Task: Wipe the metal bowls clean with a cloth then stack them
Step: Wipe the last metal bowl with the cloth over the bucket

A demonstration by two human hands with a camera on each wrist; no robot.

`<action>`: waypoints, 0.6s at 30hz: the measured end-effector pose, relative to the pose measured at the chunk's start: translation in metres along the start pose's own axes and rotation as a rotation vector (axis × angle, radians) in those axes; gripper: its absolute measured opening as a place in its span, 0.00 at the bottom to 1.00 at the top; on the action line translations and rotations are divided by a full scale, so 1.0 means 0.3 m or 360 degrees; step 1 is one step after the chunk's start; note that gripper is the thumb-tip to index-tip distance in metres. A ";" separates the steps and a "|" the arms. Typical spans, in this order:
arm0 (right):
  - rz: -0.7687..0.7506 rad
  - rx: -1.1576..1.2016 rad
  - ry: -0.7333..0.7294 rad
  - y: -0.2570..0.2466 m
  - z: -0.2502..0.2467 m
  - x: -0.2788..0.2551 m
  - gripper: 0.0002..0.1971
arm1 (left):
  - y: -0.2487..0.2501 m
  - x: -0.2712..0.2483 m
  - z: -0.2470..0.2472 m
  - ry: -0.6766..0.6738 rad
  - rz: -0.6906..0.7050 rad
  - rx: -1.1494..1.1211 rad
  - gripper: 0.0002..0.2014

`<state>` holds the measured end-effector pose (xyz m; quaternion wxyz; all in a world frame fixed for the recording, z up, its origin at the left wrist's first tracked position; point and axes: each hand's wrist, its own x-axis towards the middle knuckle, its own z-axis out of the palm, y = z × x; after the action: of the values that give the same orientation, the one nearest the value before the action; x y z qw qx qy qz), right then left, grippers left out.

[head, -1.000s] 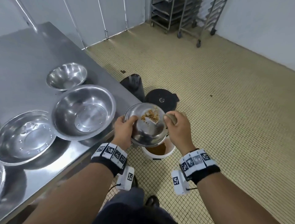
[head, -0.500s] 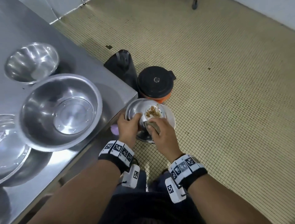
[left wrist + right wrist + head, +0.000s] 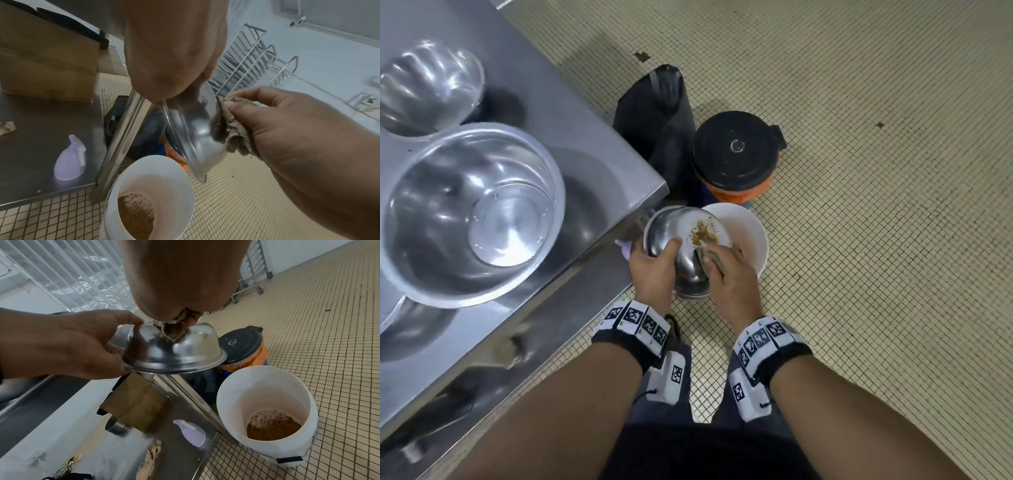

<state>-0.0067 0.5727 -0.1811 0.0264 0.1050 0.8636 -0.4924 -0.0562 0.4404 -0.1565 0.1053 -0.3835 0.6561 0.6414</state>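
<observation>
My left hand (image 3: 654,265) grips a small metal bowl (image 3: 681,240) by its rim and tips it over a white bucket (image 3: 751,233) on the floor. Brown crumbs (image 3: 703,233) cling inside the bowl. My right hand (image 3: 729,270) pinches a brown cloth (image 3: 232,128) against the bowl's outer wall (image 3: 174,350). The bucket (image 3: 265,404) holds brown crumbs at its bottom. Two more metal bowls, one large (image 3: 469,212) and one smaller (image 3: 428,89), stand on the steel table (image 3: 571,113) at the left.
A black-lidded orange container (image 3: 736,157) and a dark bag (image 3: 657,116) stand on the tiled floor beside the table's corner. A lilac bottle (image 3: 69,157) and a cardboard box (image 3: 49,65) lie on the table's lower shelf. Wheeled metal racks (image 3: 252,61) stand farther off.
Both hands have lowered the small bowl closer to the white bucket and tipped it further. My head has bent down, so the view now looks more steeply at the floor.
</observation>
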 end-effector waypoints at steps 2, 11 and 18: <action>0.0040 0.0007 -0.0006 0.042 -0.019 0.036 0.13 | -0.009 0.004 0.027 0.0014 0.0007 0.0000 0.24; -0.0280 -0.0059 0.0028 0.049 -0.022 0.091 0.15 | 0.005 0.013 0.106 0.0065 0.0124 0.0024 0.19; -0.0135 -0.0396 0.0039 0.087 -0.041 0.128 0.19 | 0.035 0.022 0.111 0.0030 0.0139 -0.0030 0.21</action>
<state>-0.0379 0.6021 -0.2025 0.0078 0.0704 0.9220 -0.3807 -0.0793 0.4673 -0.1580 0.0673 -0.3614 0.6671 0.6479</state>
